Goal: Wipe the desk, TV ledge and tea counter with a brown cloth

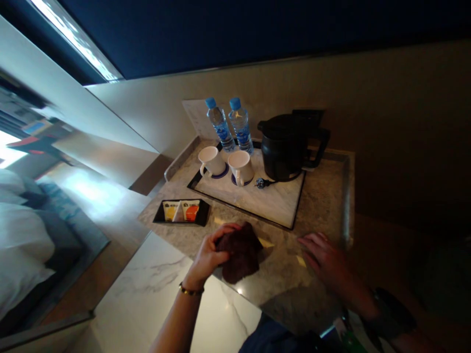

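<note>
Seen from the head camera, the left hand [208,255] is clenched round a dark brown cloth [241,255], which sits bunched on the marble counter [324,196] near its front edge. The right hand [326,260] lies open, palm down on the stone off to the side, holding nothing.

As I judge it, the wiping would go better with the cloth spread flatter (a wad only touches in the middle) and with strokes drawn along the front strip.

Just behind the cloth runs a black-rimmed tray [272,203] carrying two mugs [211,161], two water bottles [220,125], a black kettle [285,147] and its loose plug [260,183]. A small sachet tray [159,216] stands near the left hand. These crowd the surface and could be knocked.
</note>
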A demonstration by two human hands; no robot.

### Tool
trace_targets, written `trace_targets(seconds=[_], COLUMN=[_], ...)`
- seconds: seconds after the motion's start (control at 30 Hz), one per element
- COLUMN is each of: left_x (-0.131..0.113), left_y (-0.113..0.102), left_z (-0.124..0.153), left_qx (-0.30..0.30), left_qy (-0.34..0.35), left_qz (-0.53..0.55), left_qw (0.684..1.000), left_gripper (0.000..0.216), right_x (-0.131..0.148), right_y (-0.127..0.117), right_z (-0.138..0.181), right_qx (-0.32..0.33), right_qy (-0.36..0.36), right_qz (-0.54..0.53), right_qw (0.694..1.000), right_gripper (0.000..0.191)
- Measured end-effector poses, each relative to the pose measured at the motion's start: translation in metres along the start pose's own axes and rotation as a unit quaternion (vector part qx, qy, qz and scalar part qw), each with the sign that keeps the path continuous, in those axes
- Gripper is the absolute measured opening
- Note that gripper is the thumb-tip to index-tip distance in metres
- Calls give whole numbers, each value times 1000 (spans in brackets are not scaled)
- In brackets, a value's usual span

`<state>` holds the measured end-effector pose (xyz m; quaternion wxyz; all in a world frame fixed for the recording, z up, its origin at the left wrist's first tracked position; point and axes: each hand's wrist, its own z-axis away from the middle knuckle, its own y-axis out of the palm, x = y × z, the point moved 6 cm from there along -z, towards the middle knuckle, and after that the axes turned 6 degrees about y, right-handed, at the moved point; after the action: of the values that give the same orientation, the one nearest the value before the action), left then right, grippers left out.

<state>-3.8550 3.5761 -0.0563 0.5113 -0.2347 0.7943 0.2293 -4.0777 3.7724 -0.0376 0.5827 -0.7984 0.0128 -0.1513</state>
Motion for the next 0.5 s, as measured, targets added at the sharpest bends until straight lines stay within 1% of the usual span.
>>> trace_targets(seconds=[0.03,0.07,0.1,0.17,0.23,0.3,0.37,0.5], left_x=[7,14,19,25,26,25,24,26], left_y=[-11,-17,-17,-7,8,18,20,14], left_z=[3,6,7,5,2,-2,-4,-4], left_qx=[-30,-50,-55,-32,8,26,27,25], left_qy=[-12,-21,-25,-19,-5,4,2,-13], left_qz=[2,5,5,4,6,20,26,24], left_qw=[999,999,998,999,1000,999,999,999], left_gripper=[40,39,38,38,38,38,38,37], right_x=[1,3,4,6,8,9,11,11], right_y=[1,2,2,3,2,0,0,3], right_z=[1,2,2,2,1,-1,-3,-3], right_qx=[2,5,9,11,3,-10,-14,-6], right_qy=[5,9,13,17,14,4,-8,-29], right_qz=[2,4,7,13,21,36,53,84], right_qw=[1000,1000,1000,1000,1000,999,998,996], right_gripper=[30,30,30,26,21,20,21,24])
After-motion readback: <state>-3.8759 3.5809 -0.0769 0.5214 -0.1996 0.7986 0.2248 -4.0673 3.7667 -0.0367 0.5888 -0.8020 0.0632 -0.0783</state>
